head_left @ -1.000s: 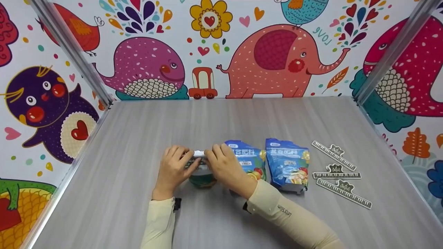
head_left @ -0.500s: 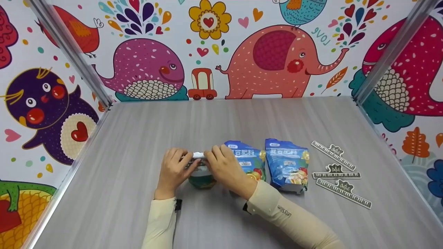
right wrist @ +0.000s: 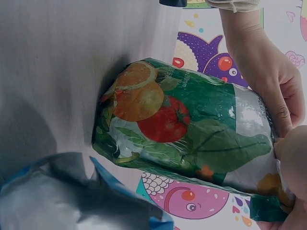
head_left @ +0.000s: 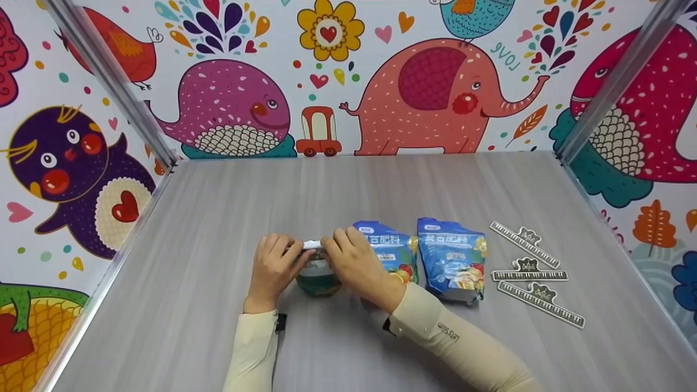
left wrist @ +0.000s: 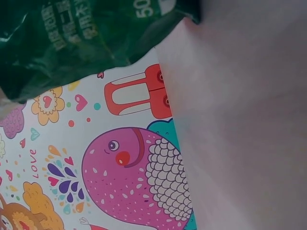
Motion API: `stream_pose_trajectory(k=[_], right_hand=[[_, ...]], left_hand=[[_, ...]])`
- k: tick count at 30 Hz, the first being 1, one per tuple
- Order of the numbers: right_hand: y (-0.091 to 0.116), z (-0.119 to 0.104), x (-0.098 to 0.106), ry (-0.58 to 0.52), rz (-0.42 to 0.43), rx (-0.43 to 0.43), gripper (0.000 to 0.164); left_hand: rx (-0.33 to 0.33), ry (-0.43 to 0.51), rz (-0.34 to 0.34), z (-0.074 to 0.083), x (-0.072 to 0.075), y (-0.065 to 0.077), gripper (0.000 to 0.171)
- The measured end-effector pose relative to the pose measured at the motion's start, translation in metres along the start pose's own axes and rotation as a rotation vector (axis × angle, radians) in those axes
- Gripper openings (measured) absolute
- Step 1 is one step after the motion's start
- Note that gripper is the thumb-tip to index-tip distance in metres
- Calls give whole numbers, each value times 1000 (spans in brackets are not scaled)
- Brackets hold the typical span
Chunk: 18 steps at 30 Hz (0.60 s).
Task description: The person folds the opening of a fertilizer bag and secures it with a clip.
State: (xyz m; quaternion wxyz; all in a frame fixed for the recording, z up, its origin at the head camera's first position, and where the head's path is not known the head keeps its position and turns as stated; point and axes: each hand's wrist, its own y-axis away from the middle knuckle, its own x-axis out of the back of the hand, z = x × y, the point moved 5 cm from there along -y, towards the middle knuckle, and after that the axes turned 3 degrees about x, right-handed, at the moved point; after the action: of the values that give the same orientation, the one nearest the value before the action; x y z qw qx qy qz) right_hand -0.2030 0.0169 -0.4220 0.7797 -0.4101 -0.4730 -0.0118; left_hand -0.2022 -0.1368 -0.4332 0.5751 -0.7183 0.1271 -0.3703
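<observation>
Both hands grip the top edge of a green bag (head_left: pixel 318 284) that stands on the table. Its front, facing the person, carries pictures of an orange and a tomato, plain in the right wrist view. My left hand (head_left: pixel 275 264) pinches the left end of the top, thumb toward the middle. At the right end, my right hand (head_left: pixel 355 264) has its fingers curled over the same edge. A whitish folded strip of the bag (head_left: pixel 312 245) shows between the hands. In the left wrist view the green bag (left wrist: pixel 91 40) fills the upper left, and the left hand is out of sight.
Right of the green bag stand two blue bags, one (head_left: pixel 389 253) partly behind the right hand, the other (head_left: pixel 453 261) beside it. Farther right lie three long clips (head_left: pixel 530 270) with piano-key patterns. A cartoon-printed wall (head_left: pixel 326 81) and metal posts bound the table.
The whitish top strip between the hands sits slightly lower and looks flatter than a second ago. The left hand has shifted a little to the right; the right hand has hardly moved.
</observation>
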Motion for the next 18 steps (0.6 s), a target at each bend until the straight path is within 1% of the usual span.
stream_pose_trajectory(k=[3, 6, 13, 18], right_hand=[[0, 0, 1, -12, 15, 5, 19], [1, 0, 1, -31, 10, 3, 18], [2, 2, 0, -70, -39, 4, 21], [3, 3, 2, -64, -56, 26, 26]], left_hand=[[-9, -7, 21, 0, 0, 0, 34], [-6, -10, 27, 0, 1, 0, 34], [6, -12, 14, -3, 4, 0, 35], [-2, -23, 7, -5, 8, -2, 36]])
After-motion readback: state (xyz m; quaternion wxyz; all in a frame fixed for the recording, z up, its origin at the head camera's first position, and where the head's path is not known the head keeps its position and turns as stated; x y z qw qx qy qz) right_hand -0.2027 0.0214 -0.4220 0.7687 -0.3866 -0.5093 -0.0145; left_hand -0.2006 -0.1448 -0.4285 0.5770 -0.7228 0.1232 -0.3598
